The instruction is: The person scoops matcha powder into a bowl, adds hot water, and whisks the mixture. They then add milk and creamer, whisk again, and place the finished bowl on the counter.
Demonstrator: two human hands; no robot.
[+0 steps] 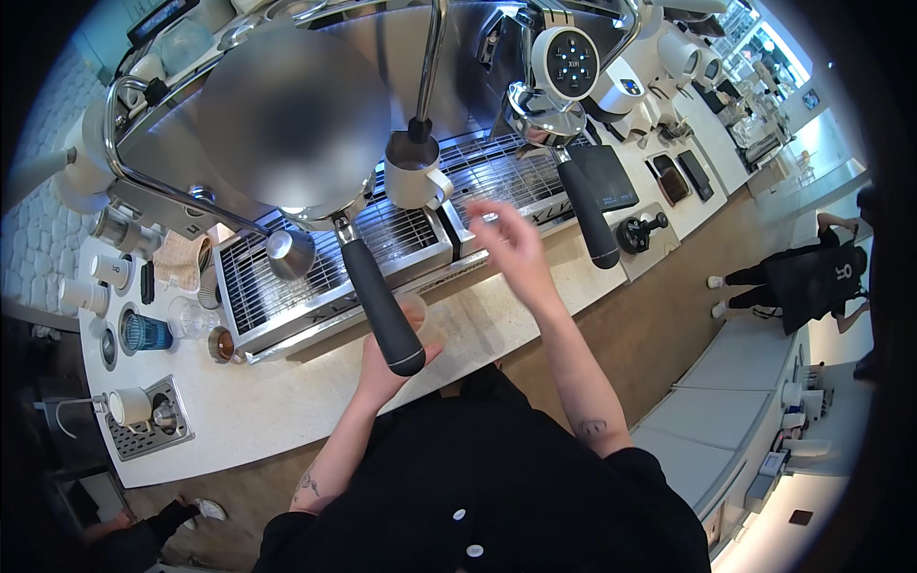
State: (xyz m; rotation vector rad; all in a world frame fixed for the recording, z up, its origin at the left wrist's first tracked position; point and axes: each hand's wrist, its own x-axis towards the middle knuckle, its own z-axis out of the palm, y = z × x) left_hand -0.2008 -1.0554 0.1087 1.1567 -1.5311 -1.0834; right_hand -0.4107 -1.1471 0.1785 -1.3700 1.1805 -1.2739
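My left hand (381,369) is around a small clear cup (428,322) above the counter's front edge, partly hidden behind a black portafilter handle (380,304). My right hand (510,247), blurred, is empty with its fingers loosely bent and apart. It hovers by the front of the espresso machine's drip tray (340,290). Just left of its fingertips stands a white milk pitcher (410,185), handle towards me. A steam wand (431,71) reaches down into this pitcher. Further right, a second portafilter (587,215) sits locked in its group head.
An upturned metal cup (290,254) rests on the tray's left side. A blue glass (147,331) and a small cup of brown liquid (222,345) stand left. A tamper (640,230) and black scale (602,177) are right. Another person (809,279) stands far right.
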